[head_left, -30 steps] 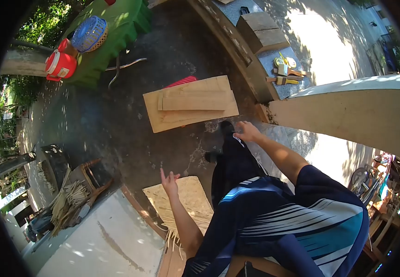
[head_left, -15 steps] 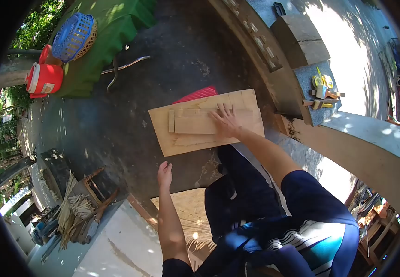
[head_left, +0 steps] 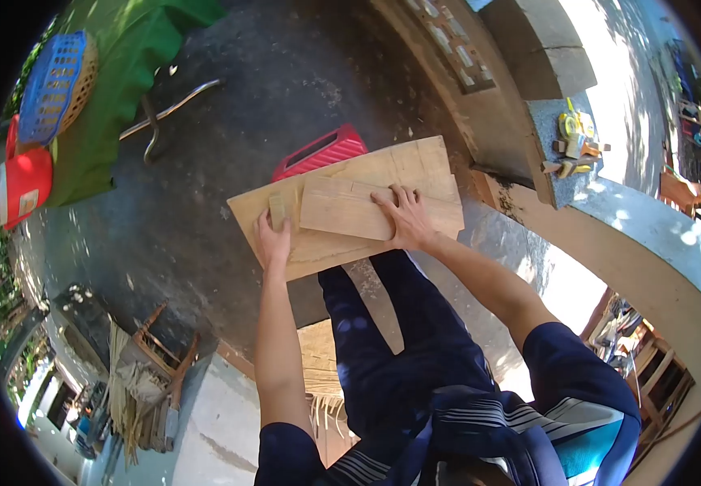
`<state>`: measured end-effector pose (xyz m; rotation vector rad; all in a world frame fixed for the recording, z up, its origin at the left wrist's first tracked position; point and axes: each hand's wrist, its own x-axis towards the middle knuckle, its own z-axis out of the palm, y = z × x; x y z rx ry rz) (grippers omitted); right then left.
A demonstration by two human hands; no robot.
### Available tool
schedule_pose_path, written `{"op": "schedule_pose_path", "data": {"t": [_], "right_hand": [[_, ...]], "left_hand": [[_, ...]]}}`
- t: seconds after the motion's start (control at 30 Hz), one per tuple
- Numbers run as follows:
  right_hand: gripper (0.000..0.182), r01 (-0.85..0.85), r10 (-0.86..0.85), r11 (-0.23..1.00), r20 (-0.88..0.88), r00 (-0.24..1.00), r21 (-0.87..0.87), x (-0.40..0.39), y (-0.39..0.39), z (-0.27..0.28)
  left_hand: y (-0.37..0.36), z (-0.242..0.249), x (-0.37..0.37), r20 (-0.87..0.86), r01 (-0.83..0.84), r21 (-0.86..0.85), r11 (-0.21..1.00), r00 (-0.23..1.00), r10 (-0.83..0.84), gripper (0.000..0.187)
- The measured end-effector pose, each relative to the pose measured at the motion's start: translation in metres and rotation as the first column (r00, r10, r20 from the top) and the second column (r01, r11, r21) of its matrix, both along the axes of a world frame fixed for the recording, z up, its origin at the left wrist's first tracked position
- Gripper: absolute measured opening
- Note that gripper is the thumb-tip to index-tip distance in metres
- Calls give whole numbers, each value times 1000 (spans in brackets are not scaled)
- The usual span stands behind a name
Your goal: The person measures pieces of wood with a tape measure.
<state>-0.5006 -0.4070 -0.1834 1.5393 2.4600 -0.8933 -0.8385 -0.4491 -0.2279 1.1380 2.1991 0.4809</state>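
Note:
A broad, pale wooden board (head_left: pixel 415 160) lies across a red plastic stool (head_left: pixel 330 151), whose far part shows beyond the board. On the board lies a narrower wooden plank (head_left: pixel 338 207), slightly askew. My right hand (head_left: pixel 409 219) is over the plank, its fingers bent at the far edge. At the plank's left end, with a gap between, is a small wooden block (head_left: pixel 277 207). My left hand (head_left: pixel 273 241) has its fingers around the near end of that block; part of its grip is hidden.
A green-covered table (head_left: pixel 128 97) bears a blue basket (head_left: pixel 53 89) and a red jug (head_left: pixel 23 182). A bent metal leg (head_left: pixel 168 111) sticks out beneath. Tape measures and tools (head_left: pixel 577 146) rest on the right ledge. Wood strips (head_left: pixel 128 389) are heaped at lower left.
My left hand has come up from beside the board onto the small block. The plank has turned a little and parted from the block. My view has shifted, and more of the stool shows.

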Motion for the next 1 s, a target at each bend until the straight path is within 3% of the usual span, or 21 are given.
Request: {"op": "schedule_pose_path", "data": {"t": [0.07,0.2,0.3,0.37,0.43,0.47,0.5,0.57,0.6,0.63,0.67,0.7,0.73,0.77,0.87,0.9,1.0], "right_hand": [[111,27,-27,999,12,1000,-22,5,-6,5],[111,-150,149,988,10,989,26,1,9,-2],[111,-333,333,941,5,943,67,-4,21,-14],[111,-420,422,902,0,907,100,-8,23,-23],[109,-434,437,897,-11,900,84,-13,27,-16],[108,-447,450,891,-18,893,81,-11,32,-11],[106,-355,367,927,-100,925,119,-5,34,-7],[102,-155,199,973,-274,941,173,12,36,1],[101,16,33,981,-247,969,194,30,42,5],[102,185,-135,959,-223,965,217,57,49,7],[107,441,-412,894,-251,876,75,88,52,-4],[113,660,-655,748,-236,718,-68,119,50,-21],[115,764,-806,592,-194,559,-256,147,35,-51],[117,815,-916,395,-119,382,-423,164,23,-76],[119,590,-814,503,-117,569,-632,155,1,-90],[122,657,-885,399,-82,458,-639,135,6,-62],[118,689,-908,367,-80,411,-625,124,-6,-61]], "left_hand": [[9,-2,1,26,-15,-107,994,999,18,52],[7,5,-5,20,-4,-320,947,1000,11,49],[-15,4,-11,202,-66,-81,994,976,82,41],[-33,-10,-32,508,-231,-175,957,812,288,40],[-54,-27,-52,382,-259,-54,964,887,259,42],[-64,-36,-66,239,-235,15,972,945,225,46],[-72,-41,-76,83,-202,81,976,977,195,51],[-69,-31,-79,25,-301,-52,952,953,303,56],[-67,-28,-81,-12,-352,-112,929,936,353,59],[-69,-33,-89,67,-375,-162,913,919,389,71],[-67,-35,-92,228,-414,-214,885,860,457,73],[-63,-31,-93,377,-443,-273,854,767,519,76],[-56,-24,-91,511,-459,-334,823,646,568,78],[-45,-14,-86,548,-367,-393,843,643,535,89],[-36,-22,-72,497,-306,-371,877,732,466,89],[-41,-20,-73,460,-293,-374,880,765,450,88],[-27,-13,-66,412,-250,-340,907,827,382,86]]}}
